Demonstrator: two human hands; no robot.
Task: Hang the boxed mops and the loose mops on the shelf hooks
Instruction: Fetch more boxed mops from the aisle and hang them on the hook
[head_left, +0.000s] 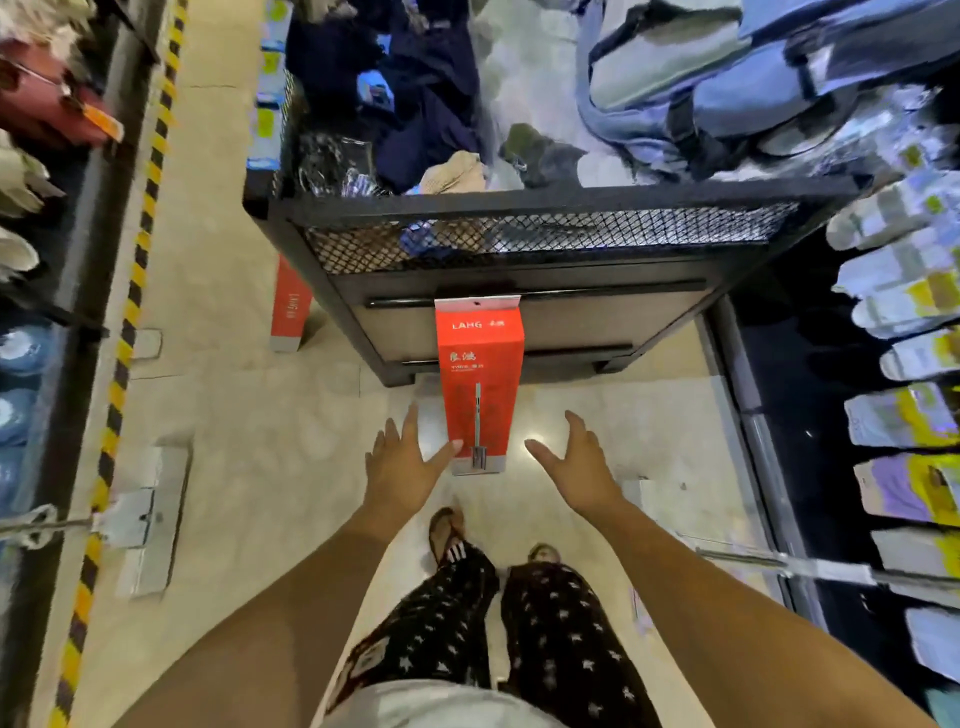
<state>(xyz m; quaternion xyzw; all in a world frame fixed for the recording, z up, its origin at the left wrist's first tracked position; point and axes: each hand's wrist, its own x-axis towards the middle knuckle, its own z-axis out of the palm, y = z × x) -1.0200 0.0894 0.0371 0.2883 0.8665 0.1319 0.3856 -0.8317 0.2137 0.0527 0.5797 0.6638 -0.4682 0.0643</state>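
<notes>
Star-printed trousers (457, 623) and sandalled feet are showing at the bottom, with both bare forearms reaching forward above them.

At the far left, a loose mop (150, 519) is lying on the pale floor (234, 364). Its flat grey head is resting beside the yellow-and-black striped shelf edge, and its handle is running off to the left. Further up, a second red box (291, 312) is standing against the left side of the black mesh bin (519, 208), which is holding heaped dark clothing.

The left hand (400, 462) is spreading its fingers wide and grasping nothing; its thumb tip is just meeting the lower left edge of the red boxed mop (480, 384). That box is hanging on the bin's end panel, with its white tab sitting at the upper black rail. The right hand (576, 462) is likewise released, fingers splayed, and is hovering apart from the box's right side.

Another loose mop (737, 556) is lying on the floor near the right shelf, where packaged goods (904, 415) are hanging in rows.
</notes>
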